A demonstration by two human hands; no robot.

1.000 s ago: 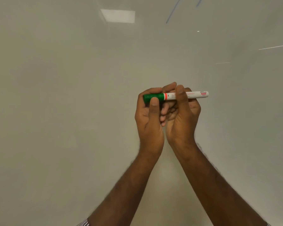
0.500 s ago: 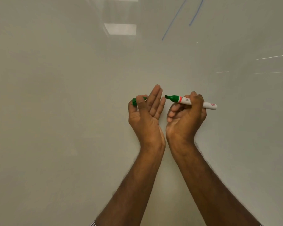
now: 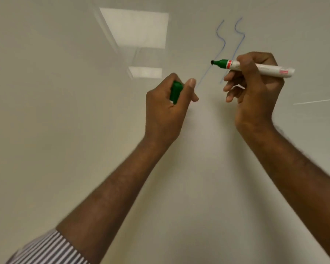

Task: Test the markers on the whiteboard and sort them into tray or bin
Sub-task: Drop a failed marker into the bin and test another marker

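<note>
Your right hand (image 3: pixel 255 88) grips the green marker (image 3: pixel 255 67) around the middle of its white barrel, thumb and fingers curled round it. The marker lies nearly level, its uncapped dark tip pointing left and its labelled white end sticking out to the right past your knuckles. The tip sits in front of the whiteboard (image 3: pixel 65 130), close to the lower parts of two blue wavy lines (image 3: pixel 222 40) that run from the upper board down toward your hands. You cannot tell from this view whether the tip touches the surface.

Your left hand (image 3: pixel 168 111) is closed round the green cap (image 3: pixel 176 92), which stands roughly upright between your thumb and curled fingers, with only its upper part showing. The two hands are held apart, the left lower and to the left, the right higher and to the right, with bare board between them.

The whiteboard fills the view. Two pale rectangles, reflections of ceiling lights (image 3: pixel 137 27), show in its upper left part, and a thin pale line (image 3: pixel 316 101) crosses its right edge. A striped sleeve (image 3: pixel 51 248) covers your left arm at the near left corner.
</note>
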